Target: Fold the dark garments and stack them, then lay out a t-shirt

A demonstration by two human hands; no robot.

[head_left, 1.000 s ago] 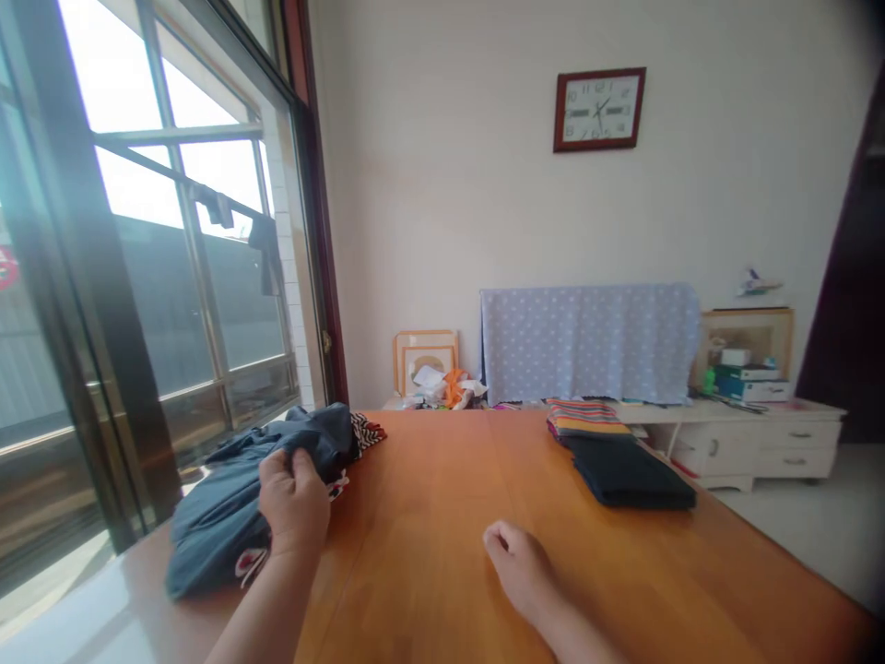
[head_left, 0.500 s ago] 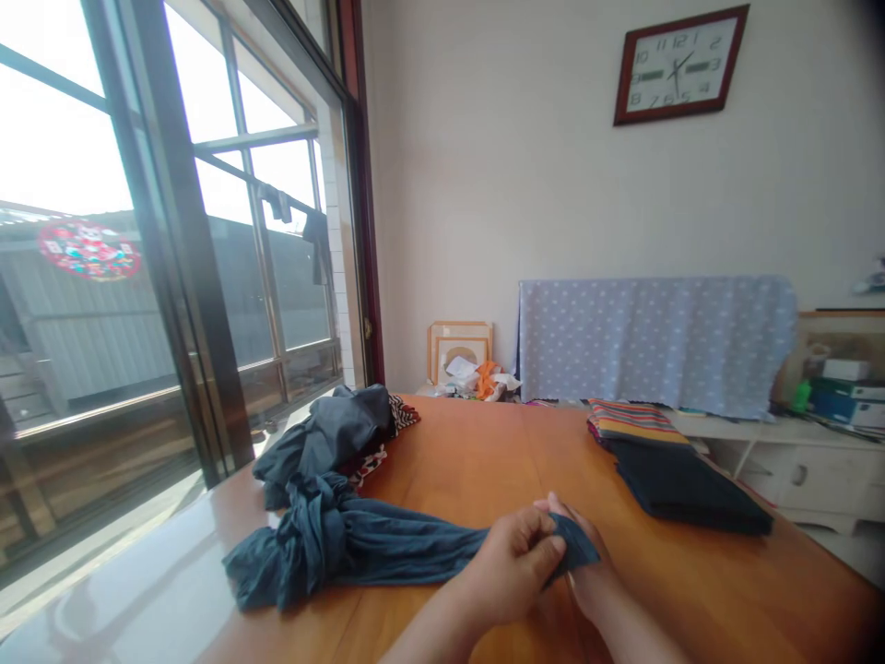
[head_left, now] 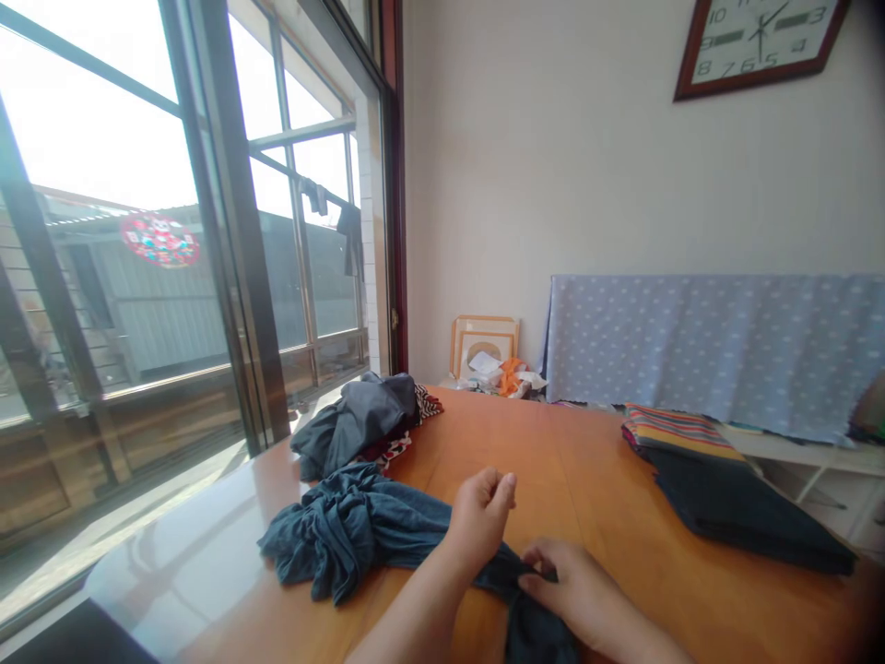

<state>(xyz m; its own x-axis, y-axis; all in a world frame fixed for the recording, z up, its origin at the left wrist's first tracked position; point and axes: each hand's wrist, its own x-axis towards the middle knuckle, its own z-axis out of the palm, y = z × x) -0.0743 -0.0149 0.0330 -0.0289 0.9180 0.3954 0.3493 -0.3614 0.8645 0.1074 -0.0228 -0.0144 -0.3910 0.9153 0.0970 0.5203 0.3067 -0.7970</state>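
A twisted dark teal cloth point(head_left: 346, 526) lies bunched on the wooden table point(head_left: 595, 461), its narrow end running towards me. My right hand point(head_left: 573, 581) pinches that end point(head_left: 532, 627) near the table's near side. My left hand point(head_left: 480, 516) is raised just above the cloth, its fingertips closed together on nothing. Farther back, a heap of grey-blue clothing point(head_left: 359, 420) sits near the window, with red-and-white patterned fabric point(head_left: 391, 449) under it. To the right lie a folded navy cloth point(head_left: 739, 507) and a folded striped cloth point(head_left: 674, 433).
A tall window with a dark frame point(head_left: 241, 221) runs along the table's left side. A polka-dot blue cloth point(head_left: 712, 350) hangs at the back right, with picture frames point(head_left: 484, 346) and loose orange and white items point(head_left: 512, 378) beyond the far table edge.
My left hand has let go of the cloth end and lifted, while my right hand keeps it and sits lower and nearer me. The view has turned slightly right.
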